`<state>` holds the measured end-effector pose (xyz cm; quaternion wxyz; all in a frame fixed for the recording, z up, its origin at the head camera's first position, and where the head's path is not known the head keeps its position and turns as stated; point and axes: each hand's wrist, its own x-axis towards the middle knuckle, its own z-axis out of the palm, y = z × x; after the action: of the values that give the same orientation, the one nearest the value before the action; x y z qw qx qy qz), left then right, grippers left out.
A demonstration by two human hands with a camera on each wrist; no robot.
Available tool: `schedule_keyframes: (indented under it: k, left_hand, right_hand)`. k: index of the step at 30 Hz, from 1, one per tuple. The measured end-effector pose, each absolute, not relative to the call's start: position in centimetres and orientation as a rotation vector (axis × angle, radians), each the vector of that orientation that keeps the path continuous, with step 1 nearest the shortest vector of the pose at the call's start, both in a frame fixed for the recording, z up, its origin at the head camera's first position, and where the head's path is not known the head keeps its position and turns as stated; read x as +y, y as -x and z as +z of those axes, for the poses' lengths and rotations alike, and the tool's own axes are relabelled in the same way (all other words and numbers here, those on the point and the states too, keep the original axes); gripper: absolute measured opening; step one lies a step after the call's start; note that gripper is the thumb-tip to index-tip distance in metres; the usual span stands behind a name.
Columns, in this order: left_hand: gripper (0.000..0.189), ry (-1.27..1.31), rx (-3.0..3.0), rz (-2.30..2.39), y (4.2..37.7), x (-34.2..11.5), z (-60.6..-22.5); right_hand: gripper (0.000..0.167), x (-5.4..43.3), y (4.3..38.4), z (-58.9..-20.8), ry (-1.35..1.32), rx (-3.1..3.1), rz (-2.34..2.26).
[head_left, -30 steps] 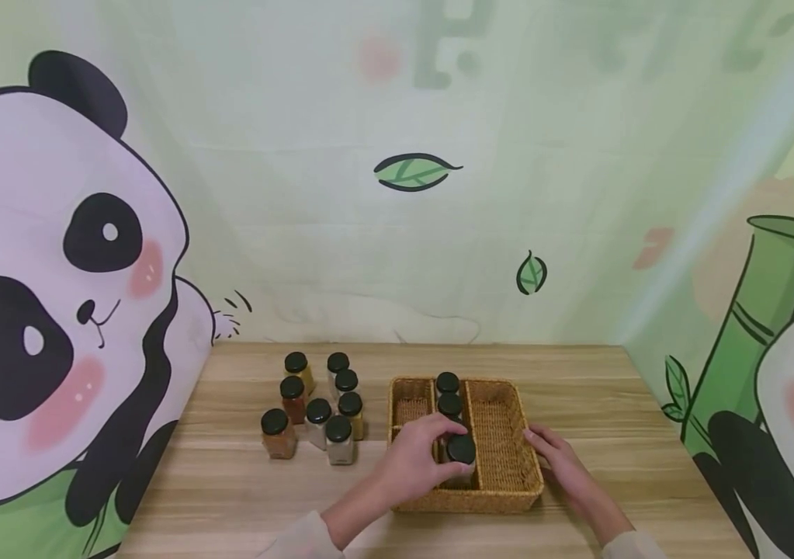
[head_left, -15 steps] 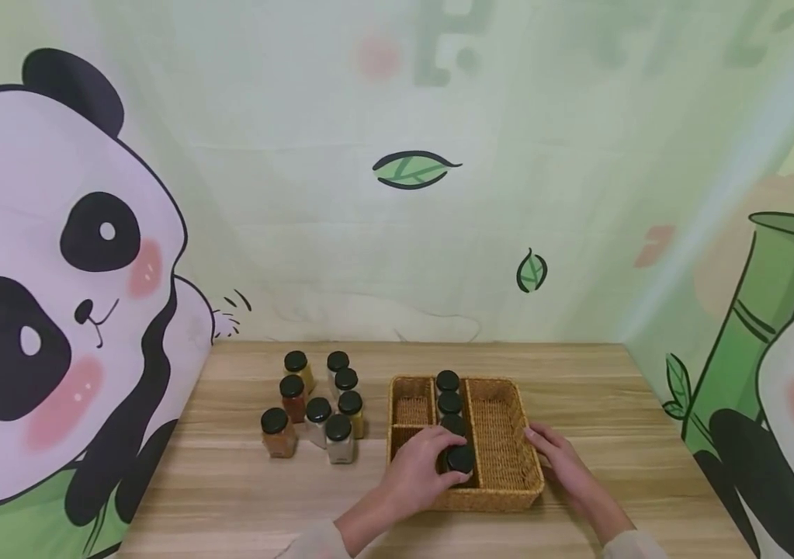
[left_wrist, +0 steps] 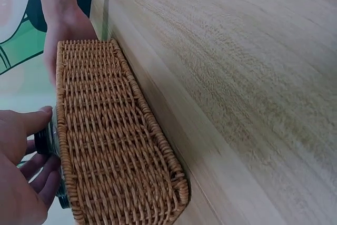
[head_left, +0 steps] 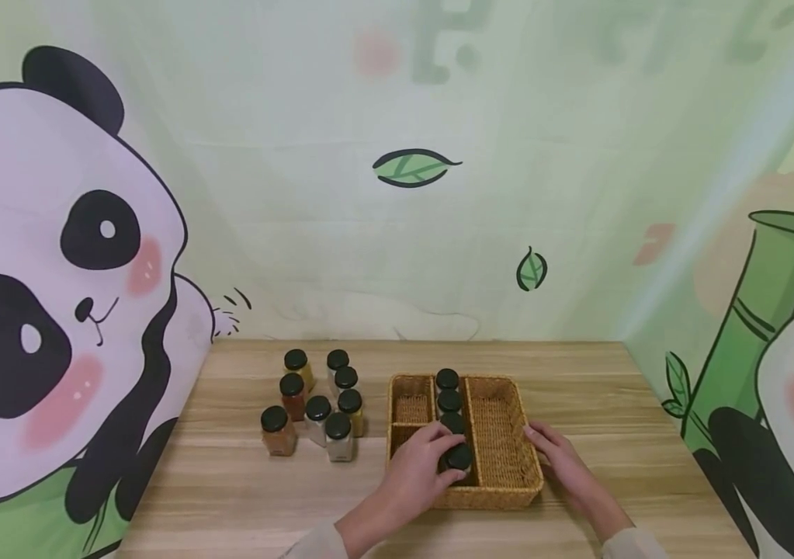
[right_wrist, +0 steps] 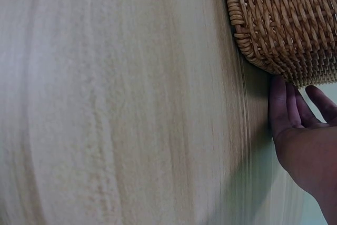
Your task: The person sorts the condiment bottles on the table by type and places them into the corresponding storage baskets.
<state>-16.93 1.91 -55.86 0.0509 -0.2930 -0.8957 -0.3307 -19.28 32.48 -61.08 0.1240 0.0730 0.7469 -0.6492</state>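
A woven basket (head_left: 497, 497) with compartments stands on the wooden table. In its middle compartment is a row of black-lidded spice jars (head_left: 448, 379). My left hand (head_left: 410, 470) pinches the nearest spice jar (head_left: 459, 456) by its lid, thumb in front and fingers behind; the jar's body sits below the basket's rim. The left wrist view shows that lid (left_wrist: 40, 142) between thumb and fingers, just over the rim. My right hand (head_left: 564, 460) touches the basket's right wall with nearly straight fingers, low against the wicker in the right wrist view.
Left of the basket stands a loose group of spice jars (head_left: 339, 439) with black lids and orange, red, yellow or pale contents. The basket's right compartment (head_left: 497, 419) is the widest. A printed panda cloth (head_left: 299, 194) hangs behind the table.
My left hand has lowered the spice jar into the front of the middle compartment, then shifted it slightly left and back. My right hand stays at the basket's side.
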Motion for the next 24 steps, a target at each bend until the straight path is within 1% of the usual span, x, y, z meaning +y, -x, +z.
schedule_keyframes:
  k: [6, 10, 13, 19, 24]
  left_hand:
    - [0.053, 0.937, -2.715, -1.028, 17.6, 0.5, -55.1]
    - [0.053, 0.946, -2.744, -1.03, 18.1, -1.7, -53.8]
    - [0.053, 0.862, -2.769, -1.017, 18.3, -4.2, -52.9]
    - [0.051, 0.591, -2.733, -0.987, 18.9, -10.4, -52.0]
    - [0.051, 0.539, -2.689, -0.931, 19.5, -16.1, -51.8]
  right_hand:
    - [0.066, 32.5, 19.4, -61.0, -0.215, 2.187, -1.891]
    - [0.067, 32.5, 19.5, -61.1, -0.217, 2.184, -1.9]
    - [0.068, 32.6, 19.5, -61.2, -0.207, 2.185, -1.893]
    - [0.066, 32.6, 19.4, -61.1, -0.227, 2.191, -1.901]
    - [0.07, 32.4, 19.4, -61.1, -0.23, 2.177, -1.878]
